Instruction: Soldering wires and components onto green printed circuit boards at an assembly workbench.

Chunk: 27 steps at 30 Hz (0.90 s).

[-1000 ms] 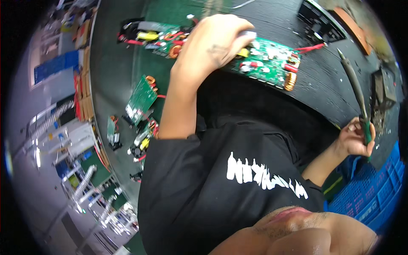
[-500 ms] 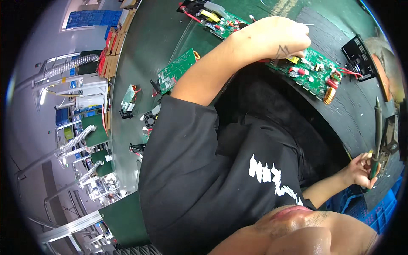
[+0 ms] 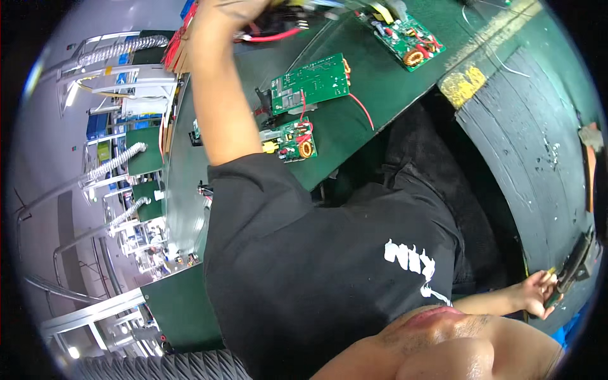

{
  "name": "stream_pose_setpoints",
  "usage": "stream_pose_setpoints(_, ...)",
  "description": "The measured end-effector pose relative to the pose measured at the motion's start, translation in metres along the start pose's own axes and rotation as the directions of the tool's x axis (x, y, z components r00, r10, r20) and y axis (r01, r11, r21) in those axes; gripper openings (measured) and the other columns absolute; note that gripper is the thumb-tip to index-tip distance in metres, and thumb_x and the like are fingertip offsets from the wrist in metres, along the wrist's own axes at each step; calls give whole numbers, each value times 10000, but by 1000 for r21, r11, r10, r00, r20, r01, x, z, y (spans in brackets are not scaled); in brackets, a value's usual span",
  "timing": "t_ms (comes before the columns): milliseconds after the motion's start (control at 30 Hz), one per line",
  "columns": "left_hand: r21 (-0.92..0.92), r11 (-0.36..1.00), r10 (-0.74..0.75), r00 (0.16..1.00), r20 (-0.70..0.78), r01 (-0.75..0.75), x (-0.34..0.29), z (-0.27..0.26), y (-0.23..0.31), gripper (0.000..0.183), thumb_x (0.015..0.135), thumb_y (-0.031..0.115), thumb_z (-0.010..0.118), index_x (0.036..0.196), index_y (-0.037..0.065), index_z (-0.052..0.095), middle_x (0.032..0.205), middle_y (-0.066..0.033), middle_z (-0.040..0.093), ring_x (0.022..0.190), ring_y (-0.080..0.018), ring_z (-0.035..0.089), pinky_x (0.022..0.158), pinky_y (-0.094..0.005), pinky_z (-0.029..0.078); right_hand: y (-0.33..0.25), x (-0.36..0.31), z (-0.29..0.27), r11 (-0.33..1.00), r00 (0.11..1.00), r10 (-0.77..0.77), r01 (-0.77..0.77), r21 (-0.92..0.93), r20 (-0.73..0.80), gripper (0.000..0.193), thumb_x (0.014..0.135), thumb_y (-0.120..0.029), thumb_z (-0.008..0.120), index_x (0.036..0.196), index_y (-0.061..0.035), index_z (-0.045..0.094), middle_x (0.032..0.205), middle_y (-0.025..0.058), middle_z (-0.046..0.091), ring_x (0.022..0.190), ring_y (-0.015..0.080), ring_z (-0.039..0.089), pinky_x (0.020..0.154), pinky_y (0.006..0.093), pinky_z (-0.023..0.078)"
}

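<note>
Hoses (image 3: pixel 120 158) of ribbed silver hung at far left. The left hand (image 3: pixel 237 7), blurred and cut by the upper edge, was at a dark unit (image 3: pixel 282 22) with a smooth red wire (image 3: pixel 275 37); whether it gripped this, I could not tell. Below, on the smooth green bench (image 3: pixel 367 82), lay a small board (image 3: pixel 291 142) with a round copper coil (image 3: pixel 306 149), then a flat, oblong board (image 3: pixel 320 76). Farther right lay a crowded board (image 3: pixel 399 38). Beyond stretched a scuffed, flecked grey mat (image 3: pixel 506 126). At far right, the right hand (image 3: pixel 538 294) curled round an iron's green handle (image 3: pixel 554 298).
</note>
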State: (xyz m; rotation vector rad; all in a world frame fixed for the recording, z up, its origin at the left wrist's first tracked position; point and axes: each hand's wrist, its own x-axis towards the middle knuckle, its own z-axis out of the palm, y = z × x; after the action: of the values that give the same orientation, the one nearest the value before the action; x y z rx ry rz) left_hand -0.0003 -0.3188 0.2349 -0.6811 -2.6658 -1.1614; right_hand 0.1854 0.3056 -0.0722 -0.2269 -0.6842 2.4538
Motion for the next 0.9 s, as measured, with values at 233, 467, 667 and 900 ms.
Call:
stream_pose_setpoints(233, 789, 484, -279, 921, -271, 379, -101, -132, -159, 226, 833, 217, 596, 962, 49, 676, 828, -134, 649, 763, -258, 628, 674, -348, 490, 1, -3, 25, 987, 992, -31, 11, -163, -124, 377, 665, -413, 530, 801, -76, 629, 665, 95, 516, 615, 201, 372, 569, 332, 306)
stream_pose_setpoints(467, 688, 246, -618, 657, -431, 683, -212, -143, -283, 300, 828, 352, 615, 959, 94, 692, 881, -167, 664, 875, -346, 638, 748, -389, 492, -11, 8, 23, 992, 995, 51, -60, -108, -85, 363, 733, -389, 472, 825, -53, 574, 673, 123, 488, 566, 205, 391, 528, 340, 313)
stream_pose_setpoints(667, 461, 390, -573, 602, -556, 797, -250, -109, -302, 390, 839, 371, 603, 1046, 47, 671, 975, -158, 678, 962, -314, 640, 836, -352, 494, -31, 10, 26, 990, 988, 143, -142, 14, -53, 325, 737, -388, 453, 764, -68, 497, 647, 65, 430, 535, 180, 365, 481, 311, 289)
stream_pose_setpoints(900, 720, -513, -767, 127, -629, 467, -421, -223, -271, 778, 748, 114, 668, 1429, 202, 301, 1432, -68, 382, 1301, -302, 379, 1035, -502, 343, -2, 20, 27, 983, 973, 159, -173, -69, -168, 304, 708, -365, 439, 769, -86, 543, 623, 57, 415, 474, 159, 331, 445, 292, 261)
